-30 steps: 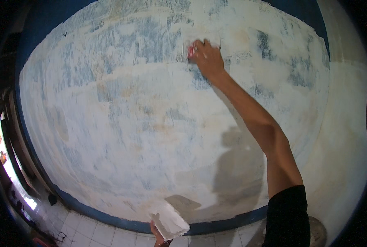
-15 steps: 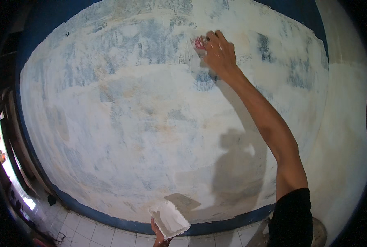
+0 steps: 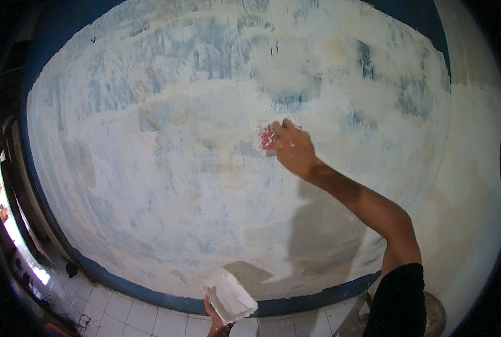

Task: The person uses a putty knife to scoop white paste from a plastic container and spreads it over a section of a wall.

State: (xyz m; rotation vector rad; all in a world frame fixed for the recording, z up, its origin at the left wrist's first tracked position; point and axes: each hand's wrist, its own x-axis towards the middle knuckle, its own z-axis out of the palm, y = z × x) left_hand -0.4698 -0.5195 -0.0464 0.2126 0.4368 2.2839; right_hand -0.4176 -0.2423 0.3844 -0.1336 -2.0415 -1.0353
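My right hand (image 3: 295, 147) is closed around a red putty scraper (image 3: 266, 138) smeared with white paste, held against the wall near its middle. The wall (image 3: 188, 185) carries a patchy white coat, with blue-grey showing through in places. A damp-looking smooth patch (image 3: 288, 84) lies above the scraper. Low down, my left hand (image 3: 216, 321) grips the side of a white rectangular tub (image 3: 232, 297) with white paste in it. Part of that hand is hidden behind the tub.
A dark blue border (image 3: 149, 296) frames the coated area. Below it runs a white tiled floor (image 3: 141, 317). A plain pale wall (image 3: 475, 168) meets it at the right. At the left is a bright opening (image 3: 9, 219). A round brownish object (image 3: 435, 314) stands at lower right, partly behind my sleeve.
My right hand has moved down the wall with the scraper, uncovering the smooth patch above. The left hand and tub have hardly moved.
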